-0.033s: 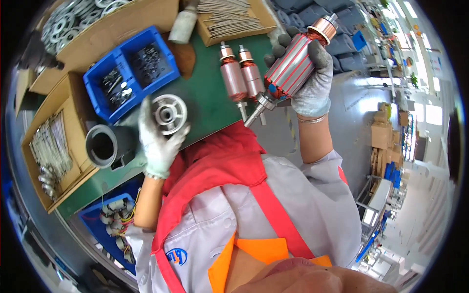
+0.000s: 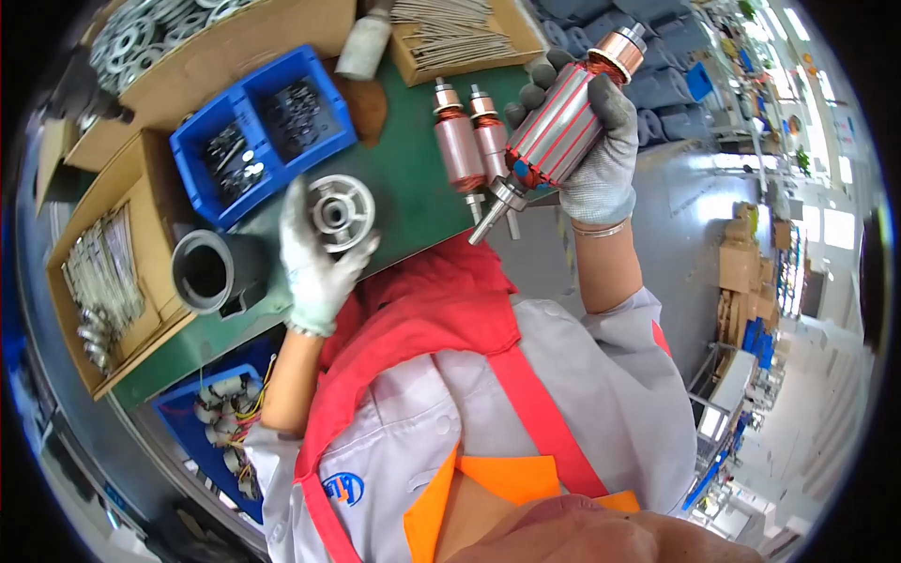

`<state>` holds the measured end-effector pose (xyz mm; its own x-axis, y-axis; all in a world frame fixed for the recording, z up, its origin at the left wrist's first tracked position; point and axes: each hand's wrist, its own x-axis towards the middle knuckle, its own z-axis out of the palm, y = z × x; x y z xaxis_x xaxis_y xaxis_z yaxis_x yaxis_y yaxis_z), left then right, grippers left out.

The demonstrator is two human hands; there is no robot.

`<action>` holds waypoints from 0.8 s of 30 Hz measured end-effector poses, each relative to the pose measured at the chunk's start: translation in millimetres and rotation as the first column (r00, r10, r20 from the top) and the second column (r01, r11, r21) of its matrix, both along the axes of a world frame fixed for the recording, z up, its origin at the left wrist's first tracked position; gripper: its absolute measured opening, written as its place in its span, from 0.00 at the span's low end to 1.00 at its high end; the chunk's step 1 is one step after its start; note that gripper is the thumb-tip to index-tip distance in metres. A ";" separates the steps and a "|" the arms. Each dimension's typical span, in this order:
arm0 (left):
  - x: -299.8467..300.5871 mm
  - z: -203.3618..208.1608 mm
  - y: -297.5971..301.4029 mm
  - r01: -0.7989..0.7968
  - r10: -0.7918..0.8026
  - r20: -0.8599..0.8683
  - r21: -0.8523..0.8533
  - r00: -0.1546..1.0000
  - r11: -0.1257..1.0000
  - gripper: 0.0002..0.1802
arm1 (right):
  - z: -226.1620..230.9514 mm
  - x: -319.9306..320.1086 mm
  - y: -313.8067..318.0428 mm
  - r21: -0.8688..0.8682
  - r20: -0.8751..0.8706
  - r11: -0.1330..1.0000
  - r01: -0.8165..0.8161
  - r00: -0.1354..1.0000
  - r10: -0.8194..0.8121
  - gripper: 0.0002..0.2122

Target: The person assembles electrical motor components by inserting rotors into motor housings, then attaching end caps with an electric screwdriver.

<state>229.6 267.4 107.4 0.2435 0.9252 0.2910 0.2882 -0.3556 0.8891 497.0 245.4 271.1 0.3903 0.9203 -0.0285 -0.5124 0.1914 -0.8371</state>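
Note:
My gloved right hand grips a large motor armature above the bench's right edge. Its copper commutator points up and away, and the bare shaft points down to the left. In my gloved left hand is a round, spoked metal end cover with a hub in its middle, fingers along its left side and thumb at its lower right. Two more armatures, a nearer one and one beside it, lie on the green bench between my hands. Left of my left hand stands a dark grey cylindrical housing.
A blue divided bin of small hardware sits behind the housing. Cardboard boxes hold metal rods, rings and long thin parts. A whitish bottle stands at the back. Below the bench is a blue crate with wired parts.
The bench and its contents have shifted slightly to the right in the picture. My left hand, with the end cover, appears a little further right; the armature in my right hand has barely moved.

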 end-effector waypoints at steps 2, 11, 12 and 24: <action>6.0 0.0 -5.1 0.017 -0.017 -0.031 0.006 0.999 1.000 0.57 | -5.4 -11.1 5.8 -0.031 -0.086 0.995 -0.091 0.992 0.088 0.21; 8.1 0.3 -6.7 0.064 -0.065 0.023 0.023 0.998 0.998 0.59 | -13.7 -47.2 18.6 -0.009 0.078 0.967 -0.255 0.964 0.255 0.23; 6.5 1.0 -6.8 0.062 -0.063 0.015 0.023 0.998 0.998 0.59 | -17.3 -47.8 22.3 0.049 0.061 0.957 -0.287 0.957 0.284 0.23; -7.7 -1.0 -1.6 0.083 -0.083 0.024 0.001 0.996 0.997 0.53 | -43.2 -68.8 23.3 0.419 0.069 0.841 -0.344 0.935 0.348 0.27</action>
